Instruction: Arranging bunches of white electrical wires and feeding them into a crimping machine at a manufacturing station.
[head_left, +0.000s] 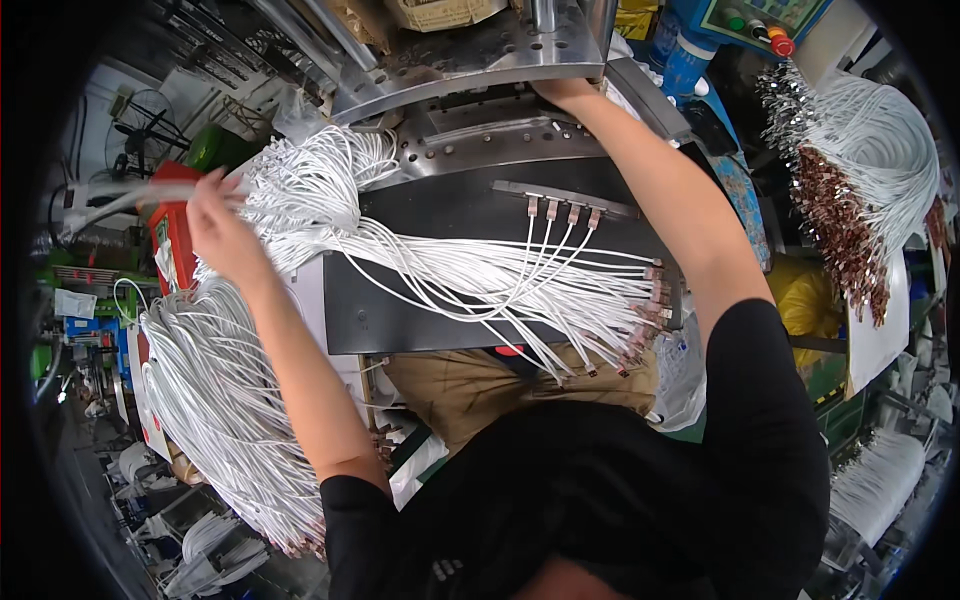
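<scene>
Left hand (215,232): raised over the left end of the white cable bundle (300,195), fingers curled in among the strands, motion-blurred; seems to pinch a few cables, though which ones cannot be told.
Right hand (565,92): stretched forward to the metal press (470,50) at the back, resting at the lip of its plate; fingers hidden under the edge, so whether it grips anything cannot be told.
Cable bundle: fanned across the dark counter (420,300), loose ends left, connector ends right; laid flat, probably so single strands can be drawn off without tangling.
Fixture bar (565,198): narrow strip at the counter's far edge, four cables seated in it side by side with metal plugs upright; likely spaced to match the press.
Connector ends (650,300): clustered at the counter's right edge, close to the right arm.
Hanging stock (220,410): thick skein of white cables draped down on the left, below the left hand, within easy reach.
Right-side stock (850,190): another bundle with coppery plug ends, hung well apart from both hands.
Red box (172,235): just beyond the left hand, partly hidden by it.
Control panel (770,20): top right, coloured buttons, beyond the press.
</scene>
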